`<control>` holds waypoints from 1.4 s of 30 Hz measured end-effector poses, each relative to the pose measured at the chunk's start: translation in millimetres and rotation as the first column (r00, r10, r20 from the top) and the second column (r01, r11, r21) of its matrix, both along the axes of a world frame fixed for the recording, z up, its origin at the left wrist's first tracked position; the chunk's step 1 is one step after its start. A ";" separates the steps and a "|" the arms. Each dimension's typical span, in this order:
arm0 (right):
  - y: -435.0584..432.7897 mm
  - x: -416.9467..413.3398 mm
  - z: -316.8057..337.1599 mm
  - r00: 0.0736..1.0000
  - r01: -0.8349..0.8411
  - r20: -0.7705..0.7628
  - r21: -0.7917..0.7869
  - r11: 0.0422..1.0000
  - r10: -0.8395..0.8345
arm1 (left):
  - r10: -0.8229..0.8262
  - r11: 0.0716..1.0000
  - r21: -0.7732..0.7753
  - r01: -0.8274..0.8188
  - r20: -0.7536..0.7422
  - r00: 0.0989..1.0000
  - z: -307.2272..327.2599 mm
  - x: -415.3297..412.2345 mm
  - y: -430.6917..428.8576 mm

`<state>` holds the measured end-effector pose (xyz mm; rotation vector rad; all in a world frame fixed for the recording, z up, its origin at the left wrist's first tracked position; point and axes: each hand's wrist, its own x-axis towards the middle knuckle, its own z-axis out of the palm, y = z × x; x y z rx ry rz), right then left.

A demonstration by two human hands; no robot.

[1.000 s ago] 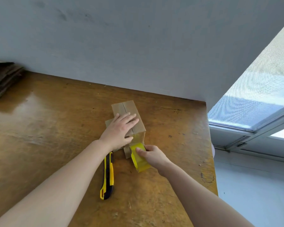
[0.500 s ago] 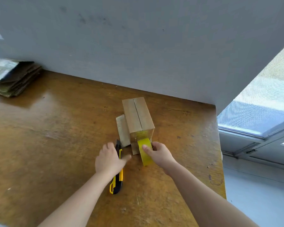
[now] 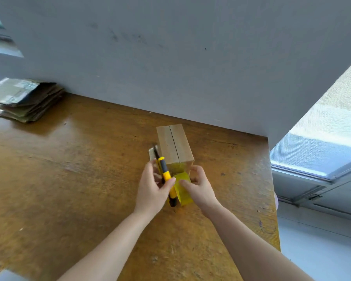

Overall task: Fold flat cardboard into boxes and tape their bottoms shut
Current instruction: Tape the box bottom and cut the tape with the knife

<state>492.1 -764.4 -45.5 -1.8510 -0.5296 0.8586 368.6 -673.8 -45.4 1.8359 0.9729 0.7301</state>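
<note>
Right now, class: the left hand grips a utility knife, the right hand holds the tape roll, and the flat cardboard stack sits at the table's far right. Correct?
No. The head view shows the flat cardboard stack at the far left of the table, not right. The rest holds: left hand grips the utility knife, right hand holds the tape roll.

Left hand (image 3: 152, 189) gripping knife (image 3: 166, 175), right hand (image 3: 201, 189) gripping tape (image 3: 183, 192), beside box (image 3: 174, 145)

Matt cardboard box (image 3: 173, 142) on a worn, glossy wooden table (image 3: 69, 179).
</note>
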 end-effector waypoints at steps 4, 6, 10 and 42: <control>-5.4 0.7 12.6 0.965 -0.212 -0.132 0.104 0.972 0.225 | -0.017 0.997 -0.077 0.013 -0.043 0.999 12.4 21.2 -8.4; -5.6 0.5 14.6 0.956 -0.269 -0.106 0.042 0.962 0.272 | -0.045 0.994 -0.099 0.037 -0.083 0.996 12.6 24.3 -6.5; -0.7 -1.1 15.5 0.964 -0.222 0.126 -0.107 0.969 0.235 | -0.101 0.991 -0.094 0.093 -0.084 0.991 10.3 22.3 -7.0; -12.1 31.1 28.4 0.449 -0.035 0.696 -0.613 0.789 0.561 | 0.104 0.796 -0.587 -0.146 -0.105 0.989 -14.0 34.1 19.2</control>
